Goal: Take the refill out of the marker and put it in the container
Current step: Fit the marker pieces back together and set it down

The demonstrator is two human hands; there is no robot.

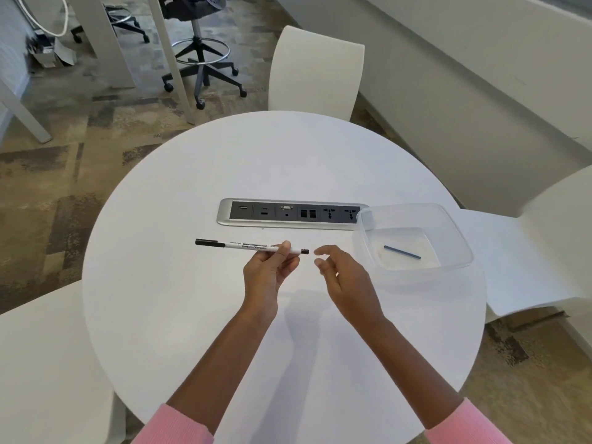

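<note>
A white marker [251, 246] lay level above the tabletop [192, 315], pinched in the left hand [269, 270]. The empty right hand [339, 274], fingers [320, 251] loosely open, neared its 3 o'clock tip, likely to pull out the refill. The clear container [455, 248], unobstructed at 3 o'clock, held a blue stick [402, 252].

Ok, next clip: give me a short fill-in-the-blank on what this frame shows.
1. The marker is held by the ____ hand.
2. A thin blue refill lies inside the clear plastic ____.
3. The right hand is open and holds ____.
4. The marker's black cap points toward the person's ____ side.

Missing words: left; container; nothing; left
</note>
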